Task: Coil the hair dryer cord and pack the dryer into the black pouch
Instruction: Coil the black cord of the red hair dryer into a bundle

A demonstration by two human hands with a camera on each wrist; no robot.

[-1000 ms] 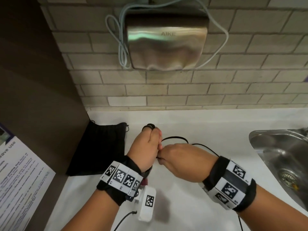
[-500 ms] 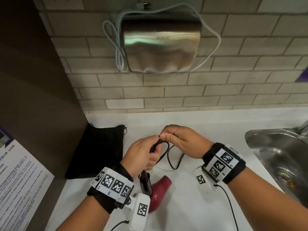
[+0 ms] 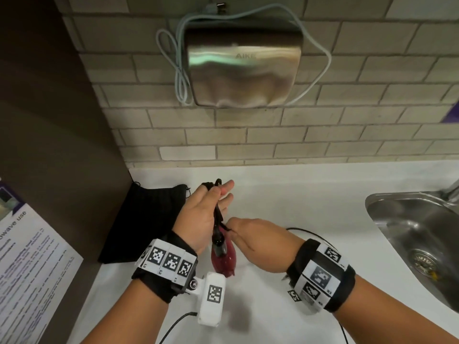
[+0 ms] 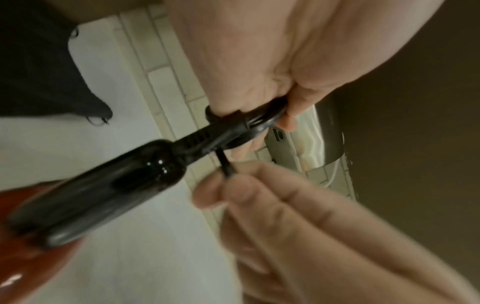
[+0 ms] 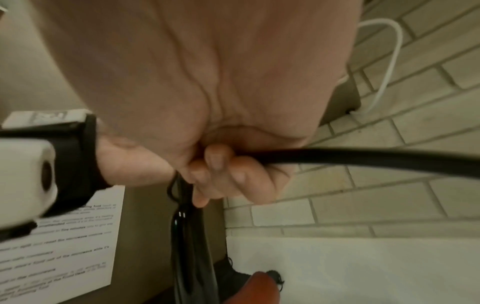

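Note:
The hair dryer has a red body (image 3: 223,261) and a black handle (image 3: 218,242) and sits below my hands over the white counter (image 3: 298,199). My left hand (image 3: 218,192) pinches loops of the black cord (image 4: 265,119) just past the handle's end, with two fingers stretched out. My right hand (image 3: 232,228) is close beneath it and grips the cord (image 5: 363,158) in curled fingers. The loose cord (image 3: 305,230) trails to the right behind my right wrist. The black pouch (image 3: 144,219) lies flat at the left, against the brown panel.
A steel sink (image 3: 409,219) is set into the counter at the right. A metal hand dryer (image 3: 243,58) with a pale cable hangs on the brick wall ahead. A brown side panel (image 3: 49,145) with a printed notice (image 3: 29,269) closes the left side.
My right hand has come down from the top of the left hand towards me, drawing the cord with it. The left hand has moved farther away and stretched its fingers.

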